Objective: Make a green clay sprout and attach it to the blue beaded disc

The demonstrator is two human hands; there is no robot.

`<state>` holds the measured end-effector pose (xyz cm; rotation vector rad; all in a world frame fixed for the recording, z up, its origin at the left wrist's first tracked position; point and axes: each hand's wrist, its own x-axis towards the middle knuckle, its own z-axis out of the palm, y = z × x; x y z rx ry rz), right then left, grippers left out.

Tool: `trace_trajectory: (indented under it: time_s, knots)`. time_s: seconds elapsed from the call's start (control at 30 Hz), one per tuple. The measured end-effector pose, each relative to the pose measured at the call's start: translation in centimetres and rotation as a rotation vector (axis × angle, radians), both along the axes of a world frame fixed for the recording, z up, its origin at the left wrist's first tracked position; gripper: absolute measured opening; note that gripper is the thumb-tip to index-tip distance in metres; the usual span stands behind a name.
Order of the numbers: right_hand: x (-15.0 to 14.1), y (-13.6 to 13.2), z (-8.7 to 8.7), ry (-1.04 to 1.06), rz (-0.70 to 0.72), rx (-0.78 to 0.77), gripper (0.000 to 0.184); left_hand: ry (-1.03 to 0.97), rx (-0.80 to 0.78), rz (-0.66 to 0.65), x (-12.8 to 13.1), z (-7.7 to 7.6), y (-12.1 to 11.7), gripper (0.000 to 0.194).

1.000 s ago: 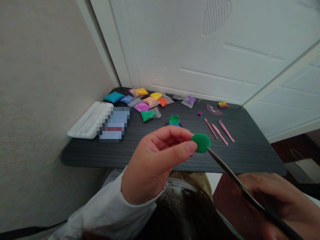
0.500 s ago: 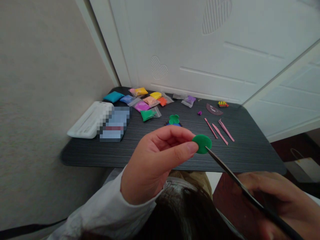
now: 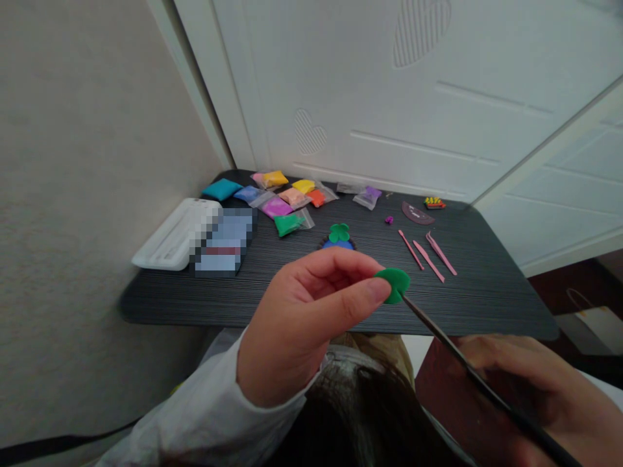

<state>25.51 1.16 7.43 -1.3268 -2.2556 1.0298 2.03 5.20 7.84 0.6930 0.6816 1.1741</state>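
Observation:
My left hand (image 3: 311, 318) pinches a thin green clay disc (image 3: 396, 281) by its left edge between thumb and fingertips, held up over the table's front. In my right hand (image 3: 540, 389) is a slim pointed metal tool (image 3: 440, 337) with a dark rear part; its exact kind is unclear. The tool's tip touches the disc's lower right edge, where a notch shows. Just behind my left hand lies a blue clay piece (image 3: 338, 244) with a dark beaded rim, partly hidden. A green lobed, petal-like piece (image 3: 339, 232) sits at its far edge.
Several bags of coloured clay, a green one (image 3: 289, 224) among them, lie at the back left of the black table (image 3: 195, 301). A white tray (image 3: 168, 243) stands left. Pink tools (image 3: 428, 259), a clear half-round plate (image 3: 417, 213) and a purple bit (image 3: 389, 220) lie right.
A notch has appeared in the green disc's lower right edge at the tool's tip. The tip has dropped slightly. My left hand has shifted a little downward, uncovering more of the blue piece.

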Motion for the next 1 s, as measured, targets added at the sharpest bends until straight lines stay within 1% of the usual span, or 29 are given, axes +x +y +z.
trace_trajectory:
  time_s: [0.07,0.13,0.2,0.3,0.37,0.53,0.7,0.83,1.0]
  knots:
    - [0.1,-0.1,-0.3,0.003,0.017,-0.089,0.048,-0.033,-0.002,0.019,0.1,-0.1,0.0,0.008]
    - [-0.1,-0.4,-0.6,0.034,-0.029,-0.118,0.053,-0.070,-0.014,0.042,0.2,-0.2,0.1,0.007]
    - [-0.4,-0.6,-0.9,0.078,-0.087,-0.095,0.054,-0.109,-0.026,0.058,0.3,-0.3,0.1,0.007]
    - [-0.9,-0.8,-1.0,0.119,-0.099,-0.032,0.048,-0.136,-0.039,0.055,0.5,-0.5,0.1,0.008]
    - [-1.2,-0.7,-0.9,0.132,-0.087,-0.018,0.046,-0.133,-0.039,0.047,0.7,-0.6,0.0,0.009]
    - [-1.5,-0.4,-0.5,0.136,-0.060,-0.037,0.043,-0.120,-0.036,0.050,1.0,-0.7,-0.2,0.009]
    - [-1.3,-0.4,-0.8,0.143,-0.038,-0.021,0.042,-0.126,-0.029,0.042,1.0,-0.7,-0.2,0.010]
    - [-1.1,-0.6,-1.0,0.102,-0.069,0.003,0.043,-0.127,-0.022,0.030,1.1,-0.8,-0.3,0.010]
    - [-1.2,-0.5,-0.8,0.083,-0.046,0.003,0.039,-0.109,-0.015,0.048,1.2,-0.8,-0.4,0.009]
